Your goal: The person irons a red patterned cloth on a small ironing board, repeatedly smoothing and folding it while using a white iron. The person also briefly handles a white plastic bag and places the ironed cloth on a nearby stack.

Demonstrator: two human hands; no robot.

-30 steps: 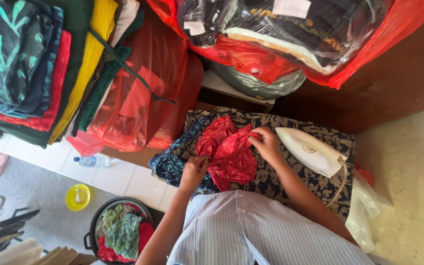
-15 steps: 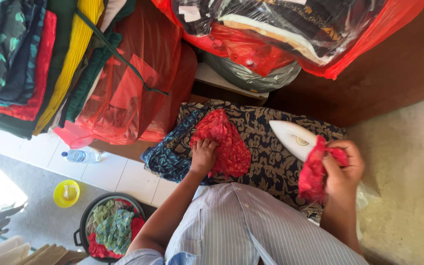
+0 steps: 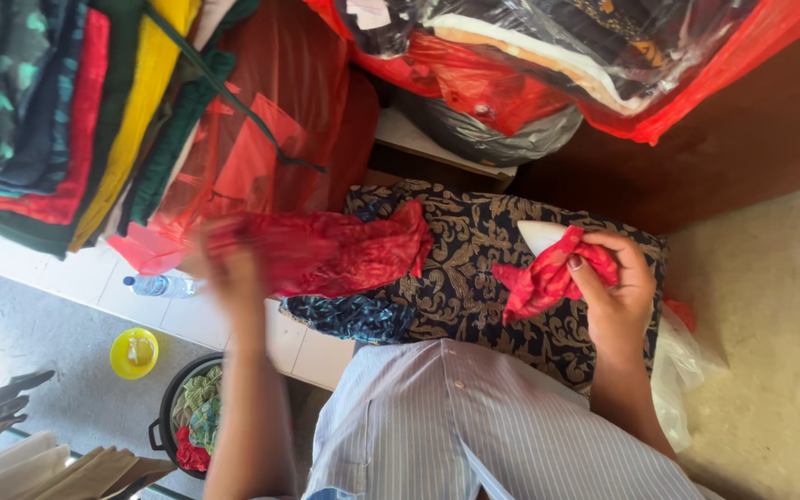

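The right hand [image 3: 615,296] is clenched on a small red patterned cloth [image 3: 548,274] over the white iron [image 3: 539,235]. The blurred left hand [image 3: 230,268] grips the end of a larger red cloth [image 3: 344,252] lying across the dark floral pad [image 3: 474,278] on the counter

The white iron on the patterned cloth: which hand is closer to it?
Right. The right hand, holding a red cloth, is up against the iron; the left hand is far off, past the cloth's edge.
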